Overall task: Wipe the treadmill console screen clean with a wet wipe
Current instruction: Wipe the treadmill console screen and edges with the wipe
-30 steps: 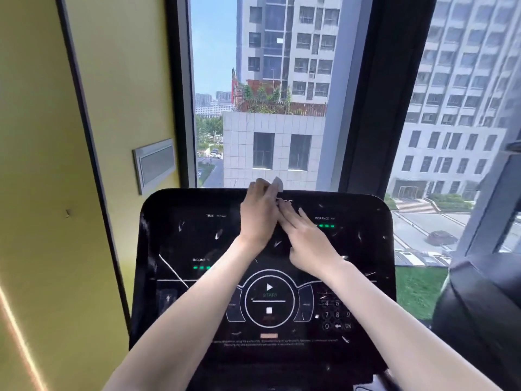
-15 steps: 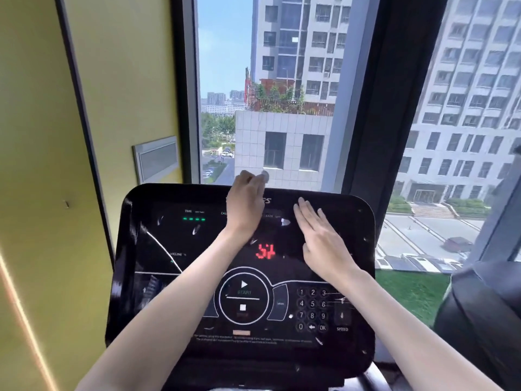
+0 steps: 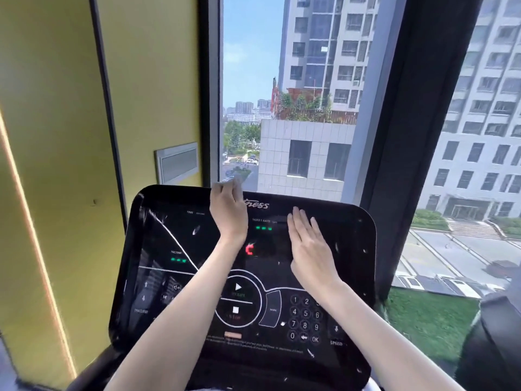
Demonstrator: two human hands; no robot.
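Two bare hands were on the treadmill console screen (image 3: 351, 258). Left hand (image 3: 229, 211) sat at the top edge, fingers curled and pinching a pale wet wipe (image 3: 236, 182) (blurred, only a bit stuck out above the knuckles). Right hand (image 3: 308, 246) lay flat on the upper right of the glass, fingers straight and pressed together. White flecks dotted the black panel, with a long streak (image 3: 173, 239) at left. Red digit (image 3: 249, 249) glowed between the hands. Window (image 3: 310, 80) stood behind, yellow wall (image 3: 56, 108) at left.
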